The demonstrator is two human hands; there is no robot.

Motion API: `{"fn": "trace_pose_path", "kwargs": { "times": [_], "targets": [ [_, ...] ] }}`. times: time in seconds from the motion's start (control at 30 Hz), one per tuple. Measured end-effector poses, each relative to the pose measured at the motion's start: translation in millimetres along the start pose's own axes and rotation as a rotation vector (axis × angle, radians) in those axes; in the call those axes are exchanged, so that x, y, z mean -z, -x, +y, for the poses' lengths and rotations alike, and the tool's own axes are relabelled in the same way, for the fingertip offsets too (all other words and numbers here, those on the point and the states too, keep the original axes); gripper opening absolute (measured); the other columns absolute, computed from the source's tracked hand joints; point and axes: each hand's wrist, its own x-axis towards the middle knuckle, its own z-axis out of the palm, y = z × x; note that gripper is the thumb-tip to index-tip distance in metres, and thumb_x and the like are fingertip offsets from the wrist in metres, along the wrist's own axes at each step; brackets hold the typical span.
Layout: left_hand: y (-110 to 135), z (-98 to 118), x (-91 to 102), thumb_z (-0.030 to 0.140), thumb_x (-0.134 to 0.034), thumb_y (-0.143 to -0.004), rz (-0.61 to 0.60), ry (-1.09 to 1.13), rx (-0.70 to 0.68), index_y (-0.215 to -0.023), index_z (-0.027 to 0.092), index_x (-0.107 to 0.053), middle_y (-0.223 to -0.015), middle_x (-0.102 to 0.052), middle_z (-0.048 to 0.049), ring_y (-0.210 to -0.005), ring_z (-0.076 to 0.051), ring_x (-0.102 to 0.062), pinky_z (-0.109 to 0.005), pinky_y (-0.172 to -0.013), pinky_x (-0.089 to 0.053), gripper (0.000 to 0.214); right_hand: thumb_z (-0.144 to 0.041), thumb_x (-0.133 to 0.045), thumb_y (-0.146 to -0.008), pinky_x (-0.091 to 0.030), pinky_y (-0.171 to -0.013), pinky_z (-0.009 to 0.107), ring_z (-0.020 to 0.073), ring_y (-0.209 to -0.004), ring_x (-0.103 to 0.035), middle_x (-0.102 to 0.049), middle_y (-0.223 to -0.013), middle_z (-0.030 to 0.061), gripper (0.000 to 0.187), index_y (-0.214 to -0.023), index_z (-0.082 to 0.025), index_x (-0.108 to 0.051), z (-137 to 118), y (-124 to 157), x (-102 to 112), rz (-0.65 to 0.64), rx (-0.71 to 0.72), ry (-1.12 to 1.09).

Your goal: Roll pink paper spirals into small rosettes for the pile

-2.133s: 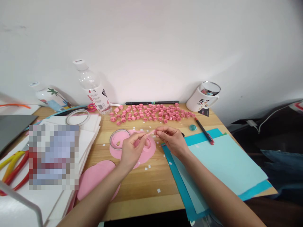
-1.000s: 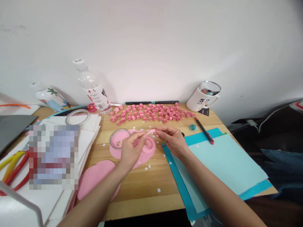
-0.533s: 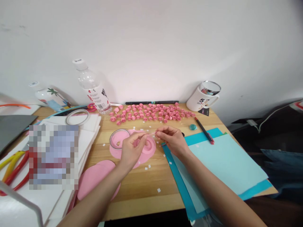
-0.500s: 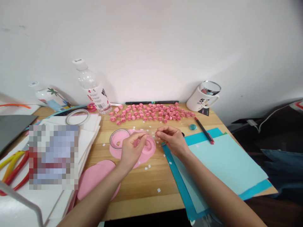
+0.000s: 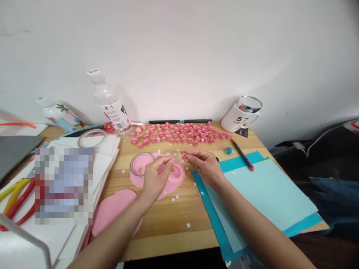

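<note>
Over the pink paper discs (image 5: 135, 182), my left hand (image 5: 157, 175) pinches thumb and forefinger together; what lies between them is too small to make out. My right hand (image 5: 204, 164) is closed too, its fingertips around a small pink paper coil (image 5: 183, 155). The two sets of fingertips face each other, a short gap apart. Beneath them lies a pink paper spiral (image 5: 179, 172), partly covered by my left hand. A roll of tape (image 5: 131, 169) rests on the discs to the left. Behind my hands, many rolled pink paper roses (image 5: 161, 135) spread along the wall.
Blue paper sheets (image 5: 263, 190) lie at right, with a pen (image 5: 242, 155) across them. A mug (image 5: 235, 116) and a plastic bottle (image 5: 112, 106) stand at the back. White foam sheets (image 5: 108, 160) and red-yellow pliers (image 5: 21, 201) are at left. White paper bits (image 5: 188, 225) dot the table.
My right fingertips have shifted slightly left, and the pink coil now shows between them. The left hand has hardly moved.
</note>
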Motion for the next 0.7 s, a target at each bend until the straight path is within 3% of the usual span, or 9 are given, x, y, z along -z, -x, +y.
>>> {"fn": "trace_pose_path", "kwargs": {
  "times": [0.3,0.53,0.7],
  "targets": [
    [-0.3,1.9,-0.2,0.023,-0.058,-0.076,-0.005,0.023,-0.014,-0.072,0.017,-0.068,-0.060,-0.068,-0.0001,-0.063,-0.015,-0.062,-0.024,-0.065,-0.048,0.013,-0.027,-0.078,-0.059,-0.052,-0.064,0.023,0.0115,-0.064,-0.063,-0.071,-0.071,0.0007,0.020,-0.075,-0.020,-0.069,-2.3,0.7,-0.2,0.048,0.002,-0.023],
    [0.4,1.0,-0.6,0.023,-0.058,-0.076,-0.017,0.028,-0.015,-0.074,0.017,-0.069,-0.067,-0.069,-0.0012,-0.066,-0.014,-0.062,-0.023,-0.063,-0.048,0.013,-0.030,-0.080,-0.055,-0.045,-0.042,0.020,0.0124,-0.055,-0.060,-0.067,-0.063,-0.0004,0.022,-0.069,-0.020,-0.065,-1.3,0.8,2.1,0.073,-0.027,0.032],
    [-0.2,-2.1,-1.0,0.024,-0.058,-0.076,0.003,0.026,-0.015,-0.076,0.017,-0.070,-0.068,-0.069,-0.0012,-0.068,-0.015,-0.062,-0.024,-0.065,-0.047,0.014,-0.032,-0.079,-0.056,-0.048,-0.044,0.021,0.0153,-0.063,-0.063,-0.070,-0.071,0.0032,0.022,-0.072,-0.020,-0.069,2.2,-1.0,3.6,0.084,-0.029,0.039]
  ]
}}
